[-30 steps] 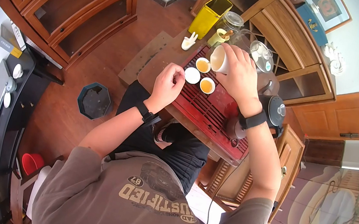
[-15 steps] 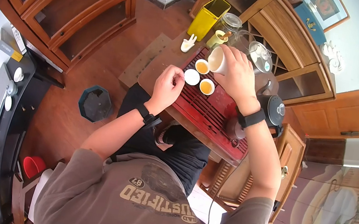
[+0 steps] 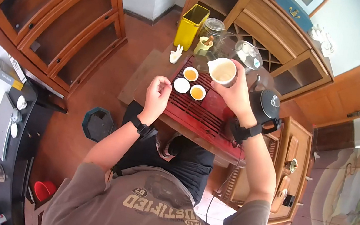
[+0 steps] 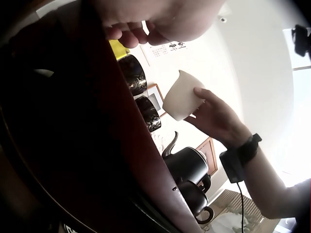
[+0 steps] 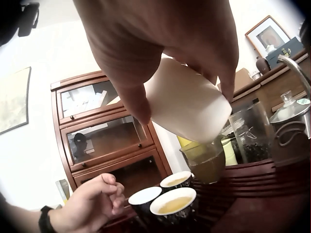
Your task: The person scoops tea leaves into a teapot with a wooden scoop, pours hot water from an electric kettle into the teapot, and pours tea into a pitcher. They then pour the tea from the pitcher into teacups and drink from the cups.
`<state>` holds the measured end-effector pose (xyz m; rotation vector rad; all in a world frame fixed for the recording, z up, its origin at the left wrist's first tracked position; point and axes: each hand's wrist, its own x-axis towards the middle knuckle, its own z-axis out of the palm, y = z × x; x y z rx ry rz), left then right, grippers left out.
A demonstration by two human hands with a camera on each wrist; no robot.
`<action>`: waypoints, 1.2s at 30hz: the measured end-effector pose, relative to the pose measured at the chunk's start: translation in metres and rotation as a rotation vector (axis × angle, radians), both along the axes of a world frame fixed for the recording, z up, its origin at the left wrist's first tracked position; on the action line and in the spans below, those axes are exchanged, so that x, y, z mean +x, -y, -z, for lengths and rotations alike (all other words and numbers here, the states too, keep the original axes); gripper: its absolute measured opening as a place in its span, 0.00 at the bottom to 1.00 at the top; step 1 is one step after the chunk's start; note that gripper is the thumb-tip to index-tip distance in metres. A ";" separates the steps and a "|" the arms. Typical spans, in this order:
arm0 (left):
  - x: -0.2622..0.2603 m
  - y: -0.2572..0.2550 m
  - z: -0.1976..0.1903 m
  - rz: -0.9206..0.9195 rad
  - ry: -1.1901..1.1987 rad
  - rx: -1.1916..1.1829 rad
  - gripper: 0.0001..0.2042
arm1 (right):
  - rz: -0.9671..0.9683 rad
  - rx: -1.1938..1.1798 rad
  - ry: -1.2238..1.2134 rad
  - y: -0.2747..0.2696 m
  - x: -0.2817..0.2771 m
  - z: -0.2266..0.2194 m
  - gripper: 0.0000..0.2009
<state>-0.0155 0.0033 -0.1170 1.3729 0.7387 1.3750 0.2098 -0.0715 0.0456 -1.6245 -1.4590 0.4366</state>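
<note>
A white spouted pitcher (image 3: pixel 222 72) is gripped by my right hand (image 3: pixel 238 93) above the red slatted tray (image 3: pixel 205 133). Its mouth faces up in the head view; the left wrist view shows the pitcher (image 4: pixel 182 97) off the tray, slightly tilted. Three small cups stand close together: two, a far cup (image 3: pixel 190 74) and a right cup (image 3: pixel 197 92), hold amber liquid, while the left cup (image 3: pixel 181 85) looks plain white inside. Beside them at the tray's near edge, my left hand (image 3: pixel 157 97) holds nothing, its fingers loosely curled, as the right wrist view of this hand (image 5: pixel 92 201) also shows.
Behind the cups stand a glass vessel (image 5: pixel 206 162), a white figurine (image 3: pixel 176 54), a yellow tin (image 3: pixel 190 28) and a lidded glass jar (image 3: pixel 213 29). A black kettle (image 3: pixel 264 104) is right of the tray, with a cord (image 3: pixel 221 190) hanging nearby.
The pitcher has turned from a steep tilt to more upright, with its mouth now facing up and its spout to the left. The head view has shifted. My left hand keeps its place by the cups.
</note>
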 end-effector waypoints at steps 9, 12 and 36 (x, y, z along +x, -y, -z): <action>-0.005 -0.004 -0.008 0.100 0.147 -0.184 0.05 | -0.017 0.074 0.315 0.047 0.003 0.007 0.40; -0.002 -0.006 -0.013 0.107 0.190 -0.227 0.05 | -0.062 0.138 0.485 0.051 0.003 0.004 0.40; 0.003 0.003 0.000 -0.010 0.089 -0.107 0.06 | -0.395 0.040 0.902 -0.025 -0.040 -0.035 0.39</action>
